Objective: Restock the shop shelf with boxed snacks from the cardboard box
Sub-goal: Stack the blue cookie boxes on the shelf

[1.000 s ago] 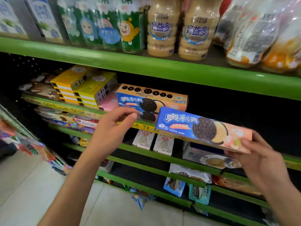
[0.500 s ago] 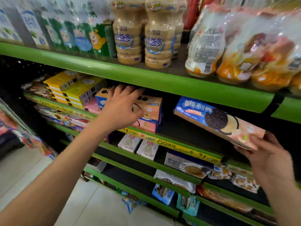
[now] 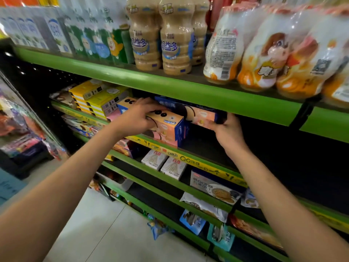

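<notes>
Green-edged shop shelf point(image 3: 188, 91) taken as landmark. Directly beneath its front lip: stack of orange cookie boxes point(image 3: 170, 127), standing on the next tier down. Left hand point(image 3: 137, 118) laid over top box of stack, fingers bent down over its upper face and front edge. Right hand point(image 3: 226, 133) just right of stack, fingers curled under one end of a blue-and-peach cookie box point(image 3: 200, 114), thumb end hidden. Held box tilted, far end tucked behind stack and under green lip; whether touching stack could not be told. Left of stack, same tier: yellow boxes point(image 3: 98, 99), piled. Above green lip: beige drink bottles point(image 3: 160, 40), wrapped bottle packs point(image 3: 264, 53) to their right. Below stack, lower tier: two small white stick-snack boxes point(image 3: 164, 163). Cardboard box not seen. Motion blur at frame edges.
</notes>
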### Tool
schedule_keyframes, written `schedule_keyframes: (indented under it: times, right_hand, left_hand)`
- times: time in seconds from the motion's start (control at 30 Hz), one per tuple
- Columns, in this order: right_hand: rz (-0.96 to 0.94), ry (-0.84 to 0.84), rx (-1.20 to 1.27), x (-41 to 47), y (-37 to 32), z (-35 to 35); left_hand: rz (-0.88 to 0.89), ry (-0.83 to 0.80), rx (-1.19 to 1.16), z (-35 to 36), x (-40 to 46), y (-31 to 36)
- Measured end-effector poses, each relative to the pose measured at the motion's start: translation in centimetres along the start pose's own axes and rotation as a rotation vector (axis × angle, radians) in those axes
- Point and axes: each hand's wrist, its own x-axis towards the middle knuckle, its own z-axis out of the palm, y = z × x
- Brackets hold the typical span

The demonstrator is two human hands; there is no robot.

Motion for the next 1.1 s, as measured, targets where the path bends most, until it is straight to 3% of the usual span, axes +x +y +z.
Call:
schedule_keyframes:
  times: [0.27, 0.33, 0.43, 0.57, 0.73, 0.9, 1.1]
  right_hand:
    - [0.032, -0.3, -0.037, 2.1, 0.1, 4.3]
    - [0.038, -0.314, -0.054, 2.1, 0.2, 4.7]
    - [0.06, -0.226, -0.003, 1.3, 0.0, 5.0]
    - [0.014, -0.304, 0.03, -1.0, 0.5, 5.1]
    - [0.009, -0.3, -0.121, -2.5, 1.4, 6.0]
    - [0.009, -0.291, -0.236, -2.0, 0.8, 7.0]
    - [0.06, -0.219, -0.206, -1.7, 1.1, 7.2]
  left_hand:
    - [0.019, 0.152, -0.161, 0.2, -0.5, -2.1]
    - [0.009, 0.229, -0.175, -0.2, -1.2, -3.6]
    - [-0.144, 0.294, -0.309, -1.1, -2.3, -7.2]
    - [-0.261, 0.127, -0.715, -2.3, -2.4, -10.6]
    - [-0.227, -0.044, -0.868, -1.0, -1.1, -11.7]
    - [-0.177, 0.048, -0.934, 0.1, -0.1, -12.1]
    - [-0.155, 0.105, -0.998, 1.8, 0.1, -13.3]
